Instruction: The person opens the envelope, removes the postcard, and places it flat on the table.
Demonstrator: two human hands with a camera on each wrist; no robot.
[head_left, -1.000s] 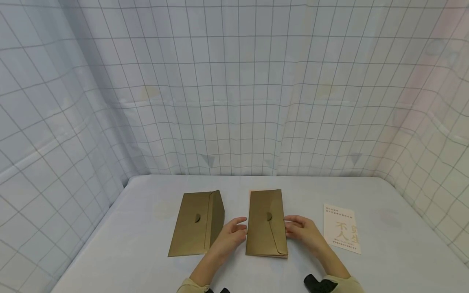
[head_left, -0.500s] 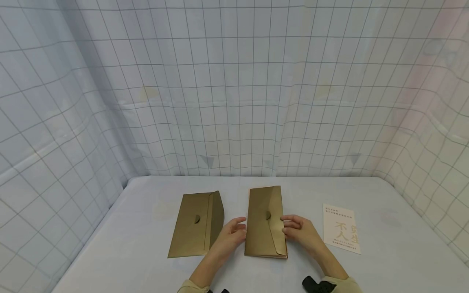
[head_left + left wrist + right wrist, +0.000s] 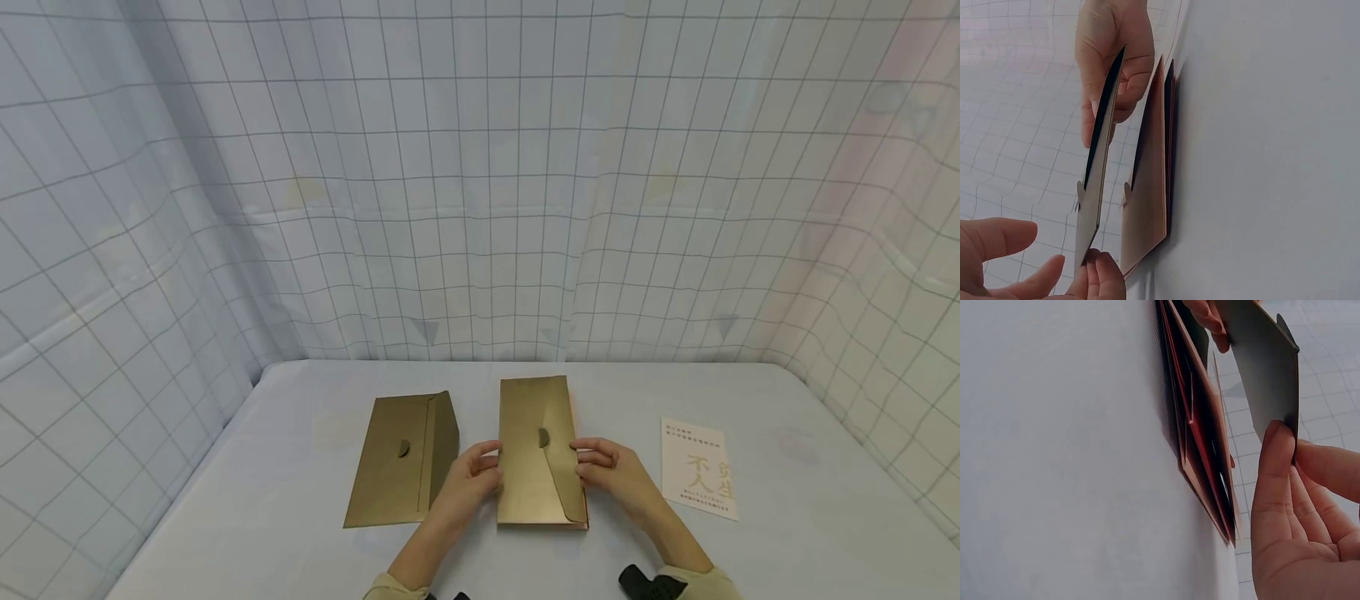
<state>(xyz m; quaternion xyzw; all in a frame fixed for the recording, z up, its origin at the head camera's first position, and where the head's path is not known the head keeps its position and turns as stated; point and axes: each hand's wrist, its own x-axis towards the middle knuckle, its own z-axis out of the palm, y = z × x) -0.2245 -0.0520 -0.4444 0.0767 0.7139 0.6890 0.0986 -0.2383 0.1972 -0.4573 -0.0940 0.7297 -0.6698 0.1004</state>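
In the head view a gold envelope (image 3: pixel 534 454) with a half-round tab is raised between my hands. My right hand (image 3: pixel 618 479) pinches its right edge between thumb and fingers, clearly seen in the right wrist view. At its left edge is my left hand (image 3: pixel 468 483); in the left wrist view its lower fingers (image 3: pixel 1105 275) touch the underside, while the upper digits stand apart from it. Beneath, a stack of brownish envelopes (image 3: pixel 1150 206) stays on the table, apart from the raised one. Its edges show red layers in the right wrist view.
Another gold envelope (image 3: pixel 390 458) lies at the left, its flap side angled up. A cream card (image 3: pixel 699 467) with gold characters lies to the right. The white table (image 3: pixel 300 433) is surrounded by a gridded white curtain (image 3: pixel 480 208).
The top gold envelope has been lifted off the stack and shifted left and tilted, catching more light. My right hand came slightly left with it; the left hand barely moved.
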